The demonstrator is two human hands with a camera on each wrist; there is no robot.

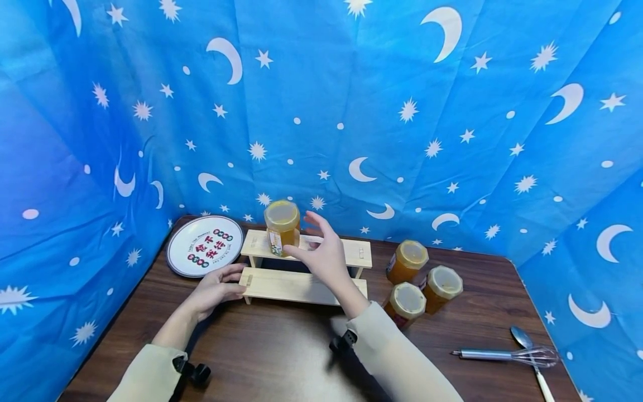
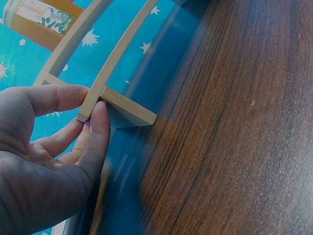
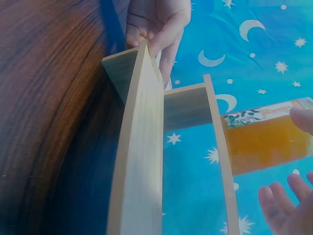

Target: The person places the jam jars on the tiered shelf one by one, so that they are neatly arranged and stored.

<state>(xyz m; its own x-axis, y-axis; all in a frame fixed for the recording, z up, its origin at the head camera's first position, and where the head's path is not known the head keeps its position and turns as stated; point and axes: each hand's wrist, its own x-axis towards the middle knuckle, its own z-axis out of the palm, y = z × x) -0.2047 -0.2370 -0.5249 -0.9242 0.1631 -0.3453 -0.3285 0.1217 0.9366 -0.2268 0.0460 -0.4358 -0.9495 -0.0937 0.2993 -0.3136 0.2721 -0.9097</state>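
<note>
A two-step wooden rack stands on the table. My left hand pinches the left end of its lower step, thumb on one face and fingertips on the other, as the left wrist view shows. On the upper step, towards the left, an amber honey jar with a pale lid and a printed label stands upright. Close at its right side is my right hand, fingers spread and loosely bent. The right thumb overlaps the jar's label in the right wrist view, while the other fingers are apart from the jar.
Three similar jars, among them one at the back, stand right of the rack. A white plate with red lettering lies at the back left. A whisk crosses a spoon at the right. Blue star-patterned cloth encloses the table.
</note>
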